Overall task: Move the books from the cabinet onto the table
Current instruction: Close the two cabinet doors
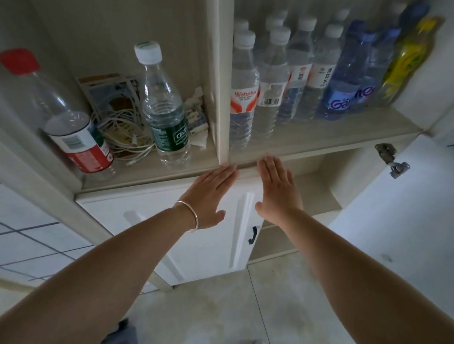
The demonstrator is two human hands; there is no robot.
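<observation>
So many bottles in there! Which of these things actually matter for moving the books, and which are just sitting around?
Part of the job:
- cabinet
- left hand, open and flat
- right hand, open and flat
- half-open lower door
No books show in this view.

Just sitting there:
- red-capped bottle
- green-label bottle
- white cables
- row of water bottles
- yellow bottle

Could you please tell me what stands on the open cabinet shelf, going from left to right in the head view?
Red-capped bottle → tangle of white cables → green-labelled bottle → cabinet divider → Wahaha water bottle → barcode-labelled bottle → blue Ganten bottles → yellow bottle.
</observation>
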